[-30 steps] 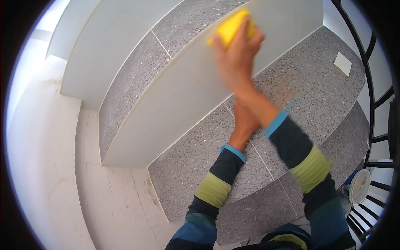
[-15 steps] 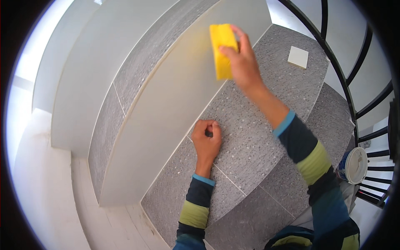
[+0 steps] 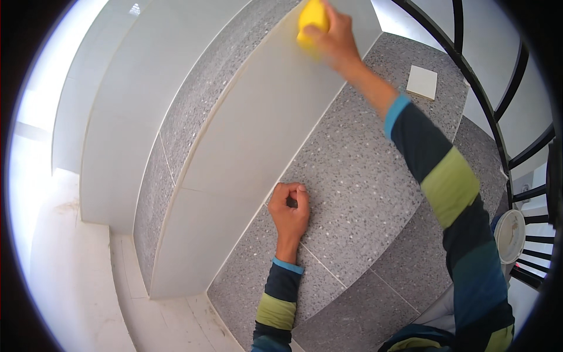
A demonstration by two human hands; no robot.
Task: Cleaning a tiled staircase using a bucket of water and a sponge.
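A yellow sponge [image 3: 312, 22] is gripped in my right hand [image 3: 339, 42], high up by the top of the white stair riser [image 3: 246, 135]. Motion blurs the sponge a little, and my fingers cover its right side. My left hand [image 3: 289, 216] rests on the grey speckled stair tread [image 3: 352, 193] close to the foot of that riser. Its fingers are curled in with thumb and fingertips together, and nothing shows in them.
A small white tile piece [image 3: 422, 82] lies on the tread at the far right. Black metal railing bars [image 3: 516, 76] curve along the right side. Beside them stands a white-lidded bucket [image 3: 509, 236]. A higher grey step [image 3: 193, 111] rises at left, and a lower one [image 3: 363, 305] lies near me.
My right hand has moved up and away along the riser with the sponge, to its upper edge. My left hand stays on the tread; the view has shifted slightly.
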